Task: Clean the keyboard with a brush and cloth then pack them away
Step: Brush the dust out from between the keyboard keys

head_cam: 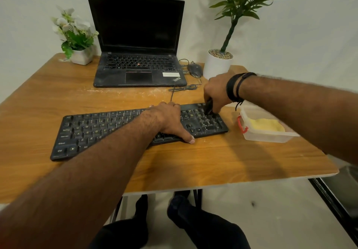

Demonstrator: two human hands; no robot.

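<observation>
A black keyboard [93,132] lies across the middle of the wooden table [213,161]. My left hand [170,121] lies over its right-centre, fingers hooked over the far edge and thumb at the near edge. My right hand [216,91] grips a small dark brush [209,107] whose tip touches the number-pad keys at the keyboard's right end. A yellow cloth [265,125] sits inside a clear plastic box [271,138] with a red latch, just right of the keyboard.
An open black laptop [138,68] stands behind the keyboard, with a wired mouse [194,70] and cable to its right. A white flower pot [81,56] is back left, a tall potted plant [218,64] back right. Dust streaks mark the table.
</observation>
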